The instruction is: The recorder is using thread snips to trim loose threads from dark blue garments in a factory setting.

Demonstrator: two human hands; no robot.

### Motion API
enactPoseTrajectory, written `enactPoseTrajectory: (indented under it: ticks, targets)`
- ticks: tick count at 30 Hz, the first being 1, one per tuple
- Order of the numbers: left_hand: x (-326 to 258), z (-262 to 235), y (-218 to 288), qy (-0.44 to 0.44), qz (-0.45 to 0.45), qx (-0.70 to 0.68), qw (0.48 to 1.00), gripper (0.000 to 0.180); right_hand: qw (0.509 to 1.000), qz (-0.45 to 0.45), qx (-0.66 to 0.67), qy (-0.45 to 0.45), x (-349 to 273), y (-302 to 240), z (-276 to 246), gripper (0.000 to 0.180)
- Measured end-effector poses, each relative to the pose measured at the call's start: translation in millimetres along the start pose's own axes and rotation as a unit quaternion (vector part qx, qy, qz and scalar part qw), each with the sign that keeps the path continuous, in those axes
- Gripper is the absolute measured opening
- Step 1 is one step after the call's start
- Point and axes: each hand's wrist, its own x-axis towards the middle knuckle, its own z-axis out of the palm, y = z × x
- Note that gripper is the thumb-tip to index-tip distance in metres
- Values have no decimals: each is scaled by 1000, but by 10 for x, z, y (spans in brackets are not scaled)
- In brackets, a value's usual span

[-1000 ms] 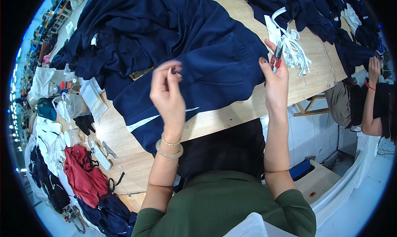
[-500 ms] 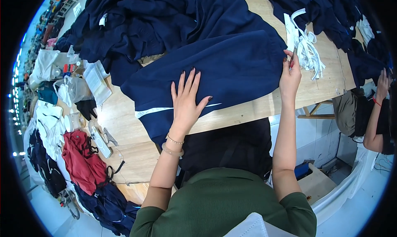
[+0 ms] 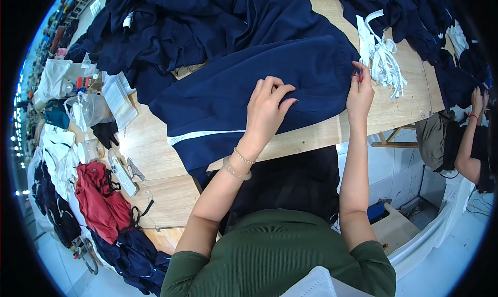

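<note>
A navy garment piece [image 3: 218,97] lies spread on the table, with a gathered band at its right end and a white stripe along its near edge. Over its middle my left hand [image 3: 267,110] is raised slightly or resting lightly, fingers half curled, thumb apart, nothing seen in it. At the gathered end my right hand [image 3: 360,95] has its fingers closed at the fabric edge. A small red-handled tool [image 3: 360,78] shows between those fingers, mostly hidden; its kind is unclear. White strips [image 3: 383,61] lie in a loose bunch just beyond my right hand.
A large heap of navy garments [image 3: 155,32] covers the far side of the wooden table [image 3: 155,203]. To the left are a red garment [image 3: 101,201], a clear plastic bag [image 3: 91,110] and a white phone-like object [image 3: 123,177]. Another person's hand [image 3: 477,102] is at far right.
My left hand has lifted from lying flat, moved right and curled its fingers. My right hand has shifted slightly left onto the garment's edge, still with the red-handled tool.
</note>
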Motion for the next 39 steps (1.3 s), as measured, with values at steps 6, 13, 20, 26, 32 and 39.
enactPoseTrajectory:
  ticks: [6,13,20,26,32,39]
  targets:
    - [4,92,-169,-19,-30,-27,999,7,998,23,59,-20,-16,-75,-112,25]
    - [12,-69,-157,-4,-166,-169,971,4,998,27,48,-25,-37,-590,-466,29]
    - [92,-105,-122,-2,-165,-184,969,6,944,-254,-32,-208,-48,-883,-437,18]
    - [122,-128,-80,-12,-188,-185,965,7,930,-310,-57,-189,-164,-931,-196,15]
    - [136,-115,-82,-14,-181,-169,969,6,919,-335,-101,-184,-172,-980,-106,16]
    - [134,-88,-92,11,-158,-165,973,5,912,-343,-106,-198,-177,-1018,-78,16]
